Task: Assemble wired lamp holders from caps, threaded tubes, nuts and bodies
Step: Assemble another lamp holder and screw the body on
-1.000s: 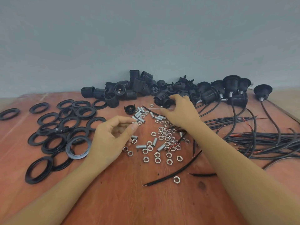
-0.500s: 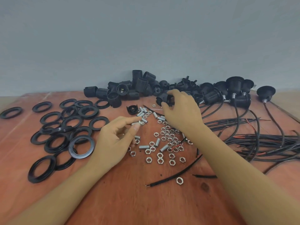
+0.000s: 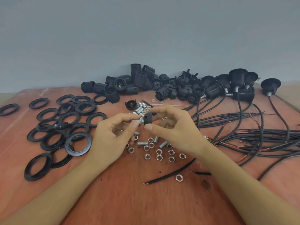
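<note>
Head view, fiddly bit mid-frame
Left hand [image 3: 112, 137] pinches a threaded tube [image 3: 141, 121] against the black cap [image 3: 148, 119] gripped by the right hand [image 3: 176, 127], over scattered nuts [image 3: 162, 153].

Brown wooden bench [image 3: 129, 200]: black plastic rings [image 3: 67, 145] cover the left half. Heap of black threaded plastic bodies [image 3: 139, 77] sits mid far edge. Black wired lamp holders [image 3: 237, 78] are right of it, their black cables [image 3: 259, 133] crossing the right half. Silver hex nuts [image 3: 171, 159] and silver threaded metal tubes [image 3: 142, 143] lie mid-bench, between rings and cables. Above them, left hand [image 3: 112, 135] pinches a short silver tube [image 3: 141, 121] against the small black plastic cap [image 3: 148, 119] in right hand [image 3: 175, 127].
</note>
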